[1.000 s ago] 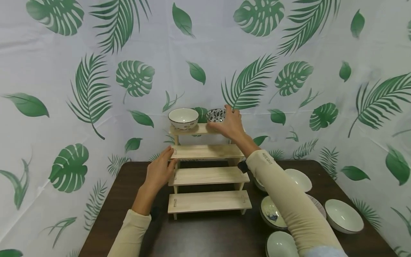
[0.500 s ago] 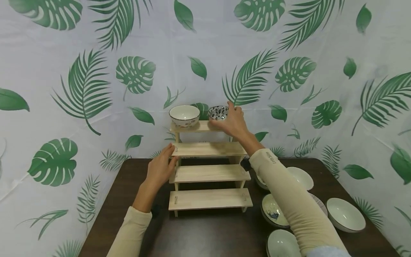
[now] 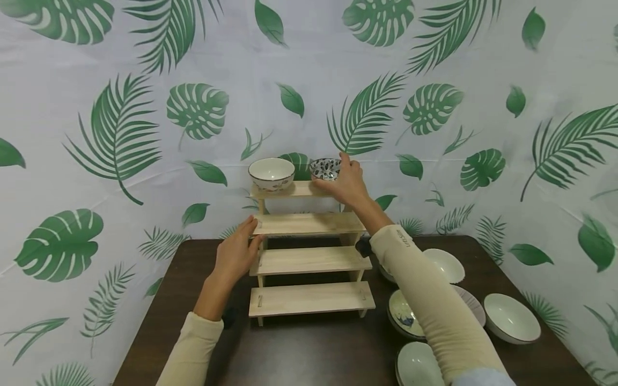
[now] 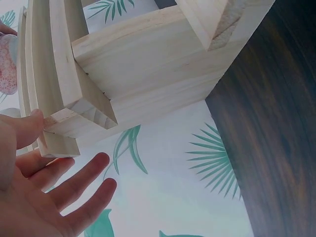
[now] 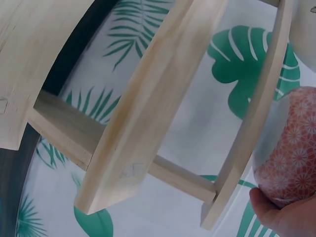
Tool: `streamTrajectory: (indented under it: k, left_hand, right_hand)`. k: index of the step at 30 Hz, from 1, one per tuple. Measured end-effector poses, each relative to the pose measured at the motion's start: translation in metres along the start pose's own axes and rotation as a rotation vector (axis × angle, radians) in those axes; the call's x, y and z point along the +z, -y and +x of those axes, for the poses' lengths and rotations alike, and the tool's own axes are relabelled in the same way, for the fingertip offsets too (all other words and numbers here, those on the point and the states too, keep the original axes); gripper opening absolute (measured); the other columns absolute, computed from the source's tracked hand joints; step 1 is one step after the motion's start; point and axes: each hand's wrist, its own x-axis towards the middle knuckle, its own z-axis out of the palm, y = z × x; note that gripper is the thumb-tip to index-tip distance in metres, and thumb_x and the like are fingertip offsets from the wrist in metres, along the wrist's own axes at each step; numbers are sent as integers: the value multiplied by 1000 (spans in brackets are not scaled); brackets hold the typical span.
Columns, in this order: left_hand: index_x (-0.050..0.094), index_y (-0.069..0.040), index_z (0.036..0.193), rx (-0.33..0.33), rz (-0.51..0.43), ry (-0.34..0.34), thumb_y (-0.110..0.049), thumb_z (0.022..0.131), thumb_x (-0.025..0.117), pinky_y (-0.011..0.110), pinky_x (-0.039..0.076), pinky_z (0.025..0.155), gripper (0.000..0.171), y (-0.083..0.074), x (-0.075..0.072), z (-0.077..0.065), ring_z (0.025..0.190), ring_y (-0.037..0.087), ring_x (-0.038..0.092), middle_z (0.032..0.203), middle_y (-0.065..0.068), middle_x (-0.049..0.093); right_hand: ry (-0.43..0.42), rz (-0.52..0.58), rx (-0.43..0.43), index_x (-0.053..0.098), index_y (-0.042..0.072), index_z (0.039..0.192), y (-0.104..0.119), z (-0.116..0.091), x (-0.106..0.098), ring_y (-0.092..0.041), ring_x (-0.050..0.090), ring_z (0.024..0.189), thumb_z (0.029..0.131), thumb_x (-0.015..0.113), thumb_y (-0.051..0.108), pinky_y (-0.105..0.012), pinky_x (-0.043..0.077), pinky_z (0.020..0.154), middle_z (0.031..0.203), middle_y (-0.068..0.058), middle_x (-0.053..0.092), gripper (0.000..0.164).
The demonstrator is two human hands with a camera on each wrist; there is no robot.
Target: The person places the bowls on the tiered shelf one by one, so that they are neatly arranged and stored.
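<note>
Over the last second little shifts but the camera: the small ceramic bowl [image 3: 324,169], red-flowered outside, black-and-white inside, stays atop the pale wooden four-tier rack [image 3: 311,298], beside the brown-rimmed white bowl [image 3: 271,171], not yet released. The right hand [image 3: 348,182] grips its side; the left hand [image 3: 235,251] lightly pinches the rack's left edge, other fingers spread.

Left sleeve [image 3: 190,348]: cream
Right sleeve [image 3: 434,305]: cream, dark cuff lettering [image 3: 403,236]
Upper cloth [image 3: 485,378]: pale blue, farthest from right fingers [image 3: 345,163]
</note>
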Motion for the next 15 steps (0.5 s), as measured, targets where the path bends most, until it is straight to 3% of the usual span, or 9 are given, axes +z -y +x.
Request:
streamTrajectory:
  k: [15]
  left_hand:
    - [51, -3, 151, 0, -9, 12, -33, 106, 59, 65, 50, 100, 55, 2, 0, 1, 140, 39, 53, 162, 13, 44]
  right_hand:
    - [-3, 52, -39, 17, 10, 165, -2, -6, 1, -45, 26, 153, 85, 78, 57, -63, 38, 116, 166, -27, 19, 111]
